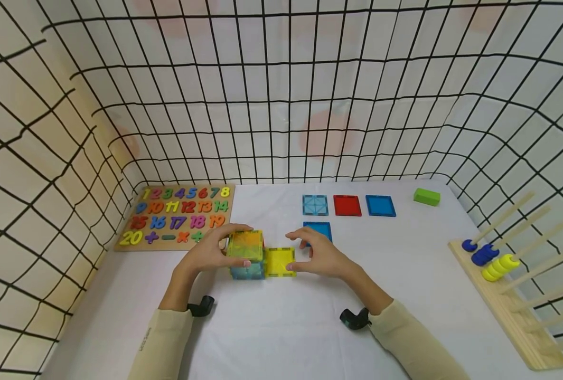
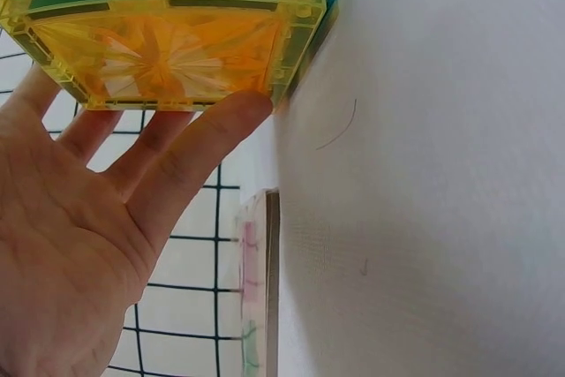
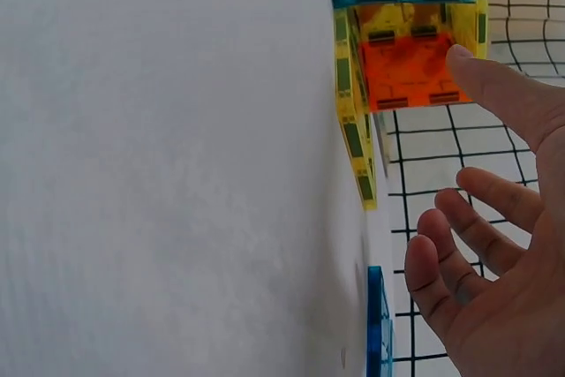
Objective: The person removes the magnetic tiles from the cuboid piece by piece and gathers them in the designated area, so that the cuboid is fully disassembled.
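My left hand [image 1: 208, 252] grips a small cube [image 1: 246, 246] of see-through magnetic tiles, thumb on its near side and fingers at the far side. Yellow, orange and light blue tiles form its walls; in the right wrist view its right side stands open, showing an orange tile [image 3: 410, 72] inside. A yellow magnetic tile [image 1: 280, 262] lies flat against the cube's right foot. Over this tile's right edge hovers my right hand [image 1: 326, 257], fingers loosely bent and apart, holding nothing. Behind the right hand lies a blue tile [image 1: 319, 230], partly covered by it.
Farther back lie a light blue tile [image 1: 315, 205], a red tile [image 1: 347, 206] and another blue tile [image 1: 381, 206]. A number board [image 1: 120, 246] is at back left, a green block [image 1: 427, 197] at back right. A wooden peg rack [image 1: 514, 311] with beads stands right. Black wire mesh [image 1: 289, 100] surrounds the table.
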The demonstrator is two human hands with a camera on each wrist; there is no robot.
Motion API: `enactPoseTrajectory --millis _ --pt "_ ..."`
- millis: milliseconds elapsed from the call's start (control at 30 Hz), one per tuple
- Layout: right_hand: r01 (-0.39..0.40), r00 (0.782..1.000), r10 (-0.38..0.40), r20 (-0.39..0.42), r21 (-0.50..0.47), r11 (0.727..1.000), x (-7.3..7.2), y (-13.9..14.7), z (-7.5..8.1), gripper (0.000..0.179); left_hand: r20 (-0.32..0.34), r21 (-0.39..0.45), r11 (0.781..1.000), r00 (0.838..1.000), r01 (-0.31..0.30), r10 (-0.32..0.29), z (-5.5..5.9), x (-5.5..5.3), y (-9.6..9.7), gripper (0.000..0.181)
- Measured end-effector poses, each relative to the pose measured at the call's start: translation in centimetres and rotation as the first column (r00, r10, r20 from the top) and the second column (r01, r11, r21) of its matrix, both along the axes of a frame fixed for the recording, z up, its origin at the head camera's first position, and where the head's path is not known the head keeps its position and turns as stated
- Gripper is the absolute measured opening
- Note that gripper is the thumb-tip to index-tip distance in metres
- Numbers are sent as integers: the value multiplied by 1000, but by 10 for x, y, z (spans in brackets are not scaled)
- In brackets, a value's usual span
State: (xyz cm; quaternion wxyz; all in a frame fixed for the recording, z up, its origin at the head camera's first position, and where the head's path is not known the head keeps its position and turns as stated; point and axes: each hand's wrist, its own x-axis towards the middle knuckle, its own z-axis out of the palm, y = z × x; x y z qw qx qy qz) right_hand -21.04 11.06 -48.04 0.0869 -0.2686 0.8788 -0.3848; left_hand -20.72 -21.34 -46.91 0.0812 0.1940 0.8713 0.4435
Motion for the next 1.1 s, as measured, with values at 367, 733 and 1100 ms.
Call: enactPoseTrajectory --millis 367,733,1100 --pt "-34 999 34 -2 1 999 2 -9 -4 75 -5 -1 1000 1000 6 -6 -1 0 -1 73" --pt "-61 998 57 39 95 994 3 -21 -7 82 -5 -2 1000 1000 8 -8 -2 0 -1 73" --pt "-67 998 64 20 205 977 4 -28 -8 84 -13 -4 1000 1000 10 -10 -2 -1 -1 72"
